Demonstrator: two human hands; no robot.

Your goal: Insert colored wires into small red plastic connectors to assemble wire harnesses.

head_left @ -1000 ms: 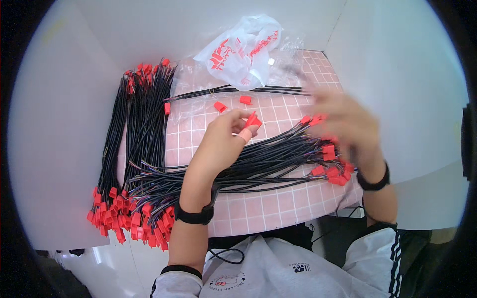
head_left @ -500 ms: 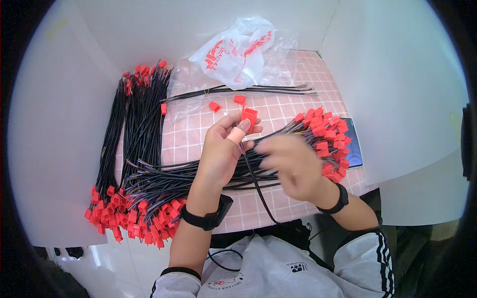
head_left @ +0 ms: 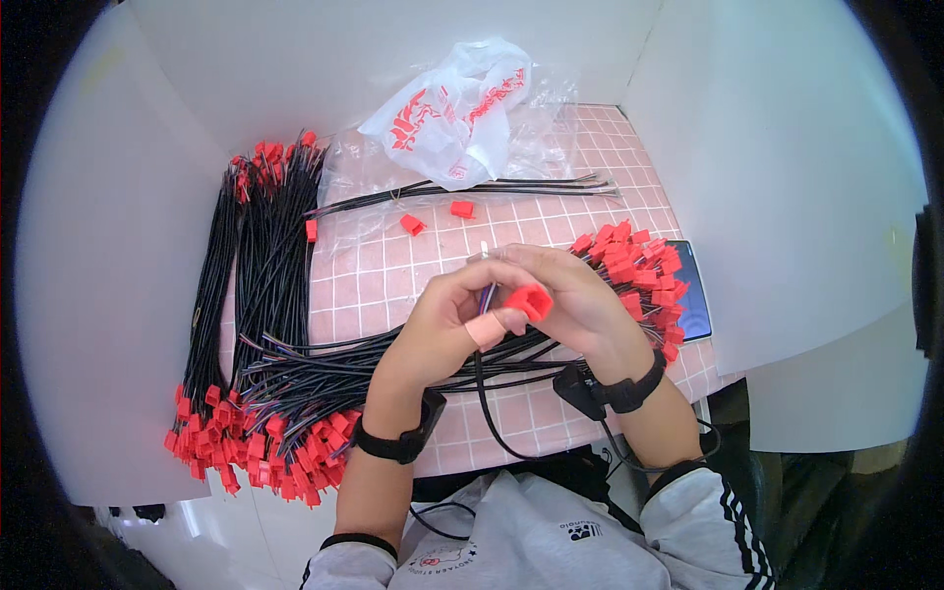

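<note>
My left hand (head_left: pixel 447 315), a pale bandage or finger cover on its thumb, is closed around a red hollow plastic cap (head_left: pixel 531 302) with its opening turned up. The black cable (head_left: pixel 484 393) passes up through the same hand and hangs in a loop toward my lap. Thin coloured wires (head_left: pixel 488 297) show between my hands, with a pale tip above the fingers. My right hand (head_left: pixel 580 300) is curled against the left, its fingertips pinched at the wire ends and partly hidden. Two loose red caps, one left (head_left: pixel 412 225) and one right (head_left: pixel 462 209), lie beyond my hands.
Black cables with red caps lie in upright bundles (head_left: pixel 275 236) at the left and a crosswise bundle (head_left: pixel 324 369) beneath my hands. Capped ends (head_left: pixel 639 270) cover part of a phone (head_left: pixel 694 295) at right. A plastic bag (head_left: pixel 452 118) and a thin cable bundle (head_left: pixel 492 187) are behind.
My right hand has moved left and up to meet the left hand at the wires. My left hand has lowered and turned, tipping the red cap's opening upward.
</note>
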